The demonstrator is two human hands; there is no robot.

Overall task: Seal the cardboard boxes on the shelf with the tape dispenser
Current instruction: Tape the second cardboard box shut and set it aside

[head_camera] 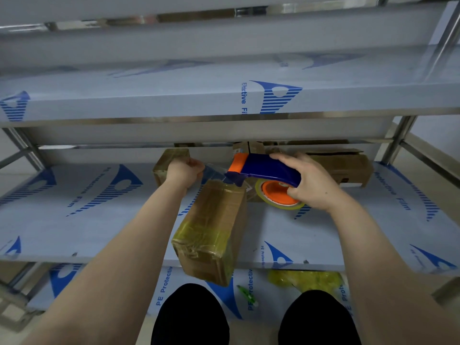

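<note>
Right hand (313,185) gripping tape dispenser (263,169) body. Left hand (185,173) pinching tape end (212,171), strip stretching between hands. Cardboard box (211,227) lying just below strip, nearer left hand, long axis running back toward person, overhanging shelf (74,207) edge.

On the bottom shelf (273,300) we see a crumpled yellow wad (306,280), its top hidden by the level above. Left of it, apart from it, lies a small green tool (245,292) with a white tip; we cannot tell what it is. Pale film (74,220) printed with blue logos and "PE Protective Film" covers the surfaces. Nearest us are two knees (191,317) in black.
</note>
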